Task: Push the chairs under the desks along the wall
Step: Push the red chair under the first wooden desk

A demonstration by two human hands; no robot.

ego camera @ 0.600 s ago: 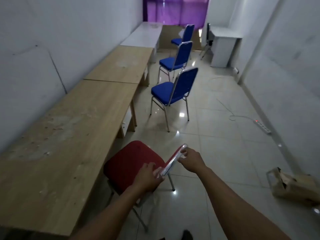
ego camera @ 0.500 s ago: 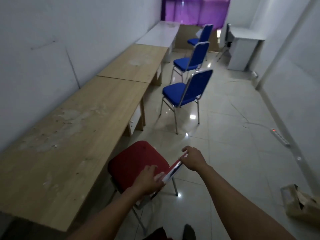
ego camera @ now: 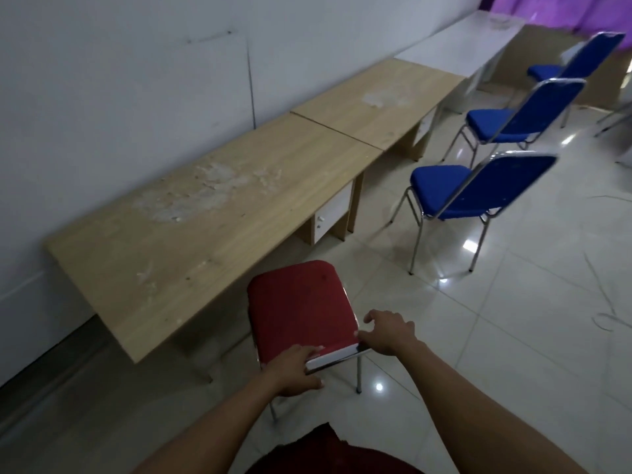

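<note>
A red chair (ego camera: 297,302) stands in front of me, its seat facing the near wooden desk (ego camera: 191,227) and its front edge just at the desk's rim. My left hand (ego camera: 295,371) grips the left end of the chair's backrest top. My right hand (ego camera: 388,333) holds the right end of the same backrest. Three blue chairs stand out from the desks: the nearest (ego camera: 472,186), the middle one (ego camera: 519,114) and the farthest (ego camera: 578,63). A second wooden desk (ego camera: 372,104) and a white desk (ego camera: 461,46) continue along the wall.
The white wall (ego camera: 119,80) runs behind the desks. A small white drawer unit (ego camera: 328,217) hangs under the near desk's right end. Thin cables (ego camera: 605,295) lie on the shiny tiled floor at the right. A purple curtain (ego camera: 561,12) hangs at the far end.
My view has swung left toward the desks. The red chair has turned with both hands, its seat now facing the near desk and closer to the desk's edge.
</note>
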